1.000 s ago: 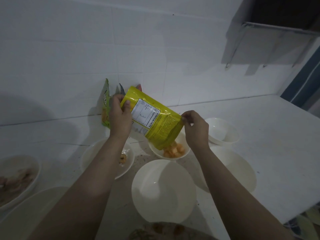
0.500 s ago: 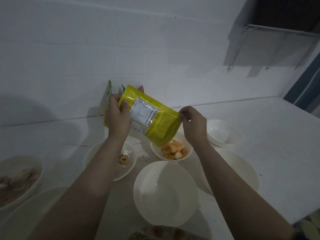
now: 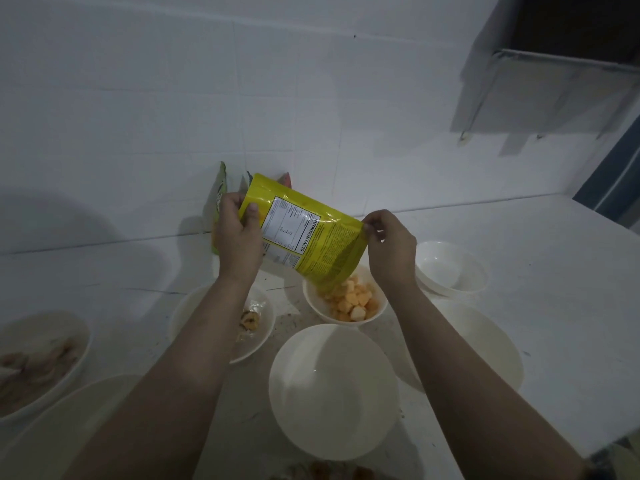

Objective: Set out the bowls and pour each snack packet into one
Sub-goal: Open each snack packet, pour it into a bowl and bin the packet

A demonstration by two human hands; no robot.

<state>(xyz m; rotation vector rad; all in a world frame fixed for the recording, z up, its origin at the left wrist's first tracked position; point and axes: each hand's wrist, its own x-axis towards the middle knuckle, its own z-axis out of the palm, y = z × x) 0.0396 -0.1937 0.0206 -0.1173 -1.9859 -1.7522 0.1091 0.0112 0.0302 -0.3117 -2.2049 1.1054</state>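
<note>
Yellow, glossy plastic snack packet is tilted mouth-down over the small white bowl, which holds a heap of pale orange cubes, so this pour looks well under way. Left hand grips its raised bottom end, while the right hand pinches its upper edge near the mouth. Other packets stand against the tiled wall, and the large white bowl and small bowl at right look unfilled, so several pours seem left.

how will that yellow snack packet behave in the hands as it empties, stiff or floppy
Probably floppy: the yellow packet is thin glossy film, creased where the left hand grips its bottom. Likely light and getting lighter, as orange pieces drop into the small bowl. The shiny surface may be a bit slippery, so the right hand pinching its edge helps steer it.
</note>
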